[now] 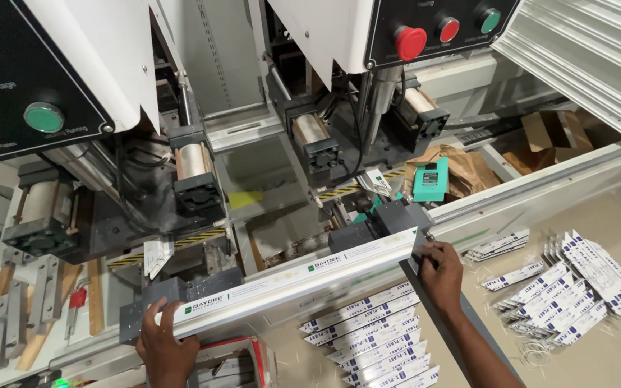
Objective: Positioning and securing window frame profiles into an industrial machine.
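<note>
A long white profile strip (303, 276) is being held at both ends against 2 dark clamp blocks (181, 294) of the machine. Left hand (167, 345) at 7 o'clock is gripping its near end, fingers curled over the edge; right hand (441, 269) at 3 o'clock is pinching the far end. Short cut pieces (375, 341) are lying at 5 o'clock. Step judged: seating. Next move calls for square alignment under the 2 heads (195, 169) at 12.

One head-worn camera looks steeply down and forward from close above the person's hands, facing the machine heads (181, 165) across the counter (612, 345), near enough to crop both forearms.
</note>
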